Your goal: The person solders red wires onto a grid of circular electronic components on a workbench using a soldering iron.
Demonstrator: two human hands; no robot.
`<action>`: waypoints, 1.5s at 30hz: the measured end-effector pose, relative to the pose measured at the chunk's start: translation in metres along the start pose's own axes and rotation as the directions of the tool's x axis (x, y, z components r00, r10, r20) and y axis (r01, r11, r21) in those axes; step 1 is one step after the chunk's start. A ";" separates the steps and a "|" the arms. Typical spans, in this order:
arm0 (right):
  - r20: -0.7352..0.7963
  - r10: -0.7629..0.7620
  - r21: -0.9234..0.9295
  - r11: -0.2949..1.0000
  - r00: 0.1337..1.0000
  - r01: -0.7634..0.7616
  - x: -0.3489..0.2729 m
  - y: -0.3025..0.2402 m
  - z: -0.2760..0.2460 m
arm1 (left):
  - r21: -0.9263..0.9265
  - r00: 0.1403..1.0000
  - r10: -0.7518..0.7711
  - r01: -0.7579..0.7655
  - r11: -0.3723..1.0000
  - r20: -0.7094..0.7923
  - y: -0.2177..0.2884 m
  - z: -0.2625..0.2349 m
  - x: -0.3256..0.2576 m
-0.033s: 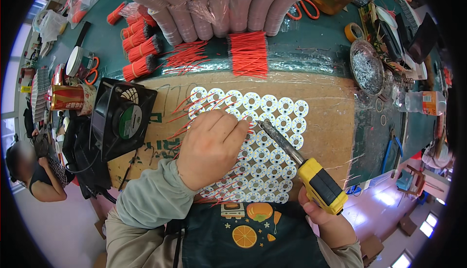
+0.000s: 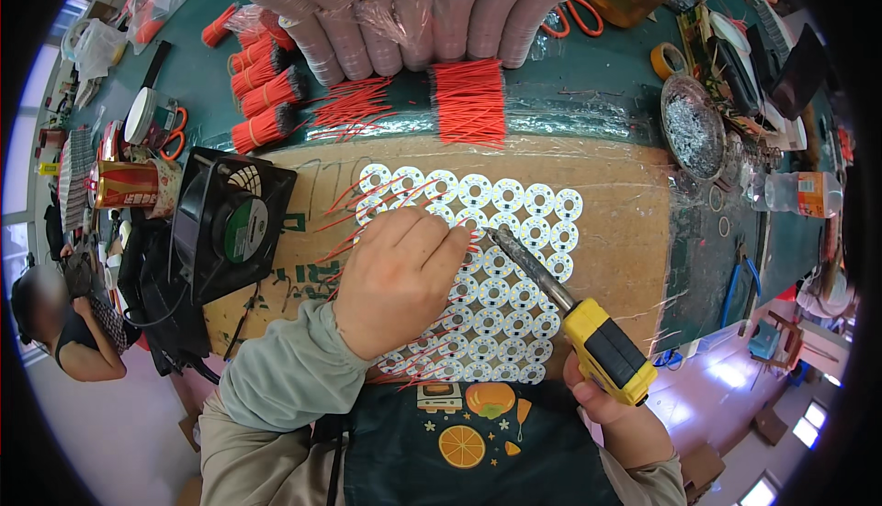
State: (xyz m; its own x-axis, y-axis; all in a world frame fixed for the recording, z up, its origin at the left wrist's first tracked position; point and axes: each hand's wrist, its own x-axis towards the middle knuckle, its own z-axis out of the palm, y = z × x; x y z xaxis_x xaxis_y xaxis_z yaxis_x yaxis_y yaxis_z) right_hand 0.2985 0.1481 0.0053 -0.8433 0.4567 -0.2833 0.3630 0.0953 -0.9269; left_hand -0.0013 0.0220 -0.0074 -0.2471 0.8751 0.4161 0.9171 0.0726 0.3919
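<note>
Left hand [image 2: 400,272]: was bunched over discs [image 2: 496,304], grip unclear.
Iron [image 2: 588,325]: was held in right hand [image 2: 602,405], angled forward-left.
Tip [image 2: 503,241]: was poised beside left hand.

The worktop [image 2: 616,60] is dark green. A flat brown board [image 2: 611,203] lies on it, with rows of round white discs [image 2: 496,284] on top. Near its far edge are a flat pile of red wires [image 2: 469,102], red bundles [image 2: 266,92] and long gray stacks [image 2: 452,28]. The far right looks bent, so maybe that clear bottle [image 2: 781,193] lies down.
</note>
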 end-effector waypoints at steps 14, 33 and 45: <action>0.006 -0.115 -0.022 0.993 0.993 0.115 0.007 0.000 0.003 | 0.004 1.000 0.001 -0.001 1.000 0.005 0.001 -0.002 0.000; 0.039 0.011 0.136 0.991 0.999 -0.016 0.004 -0.002 -0.004 | -0.007 1.000 0.010 -0.010 1.000 0.020 0.001 -0.003 0.002; 0.013 0.050 0.137 0.989 0.999 -0.051 -0.002 0.004 0.000 | -0.014 0.999 0.001 -0.001 1.000 0.034 0.001 -0.006 0.001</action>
State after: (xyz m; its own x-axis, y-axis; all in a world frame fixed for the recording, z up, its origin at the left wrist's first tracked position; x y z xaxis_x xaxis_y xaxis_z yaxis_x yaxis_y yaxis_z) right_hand 0.3014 0.1478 0.0026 -0.8291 0.4495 -0.3326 0.3480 -0.0508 -0.9361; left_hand -0.0022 0.0202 -0.0019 -0.2351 0.8910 0.3884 0.9127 0.0650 0.4034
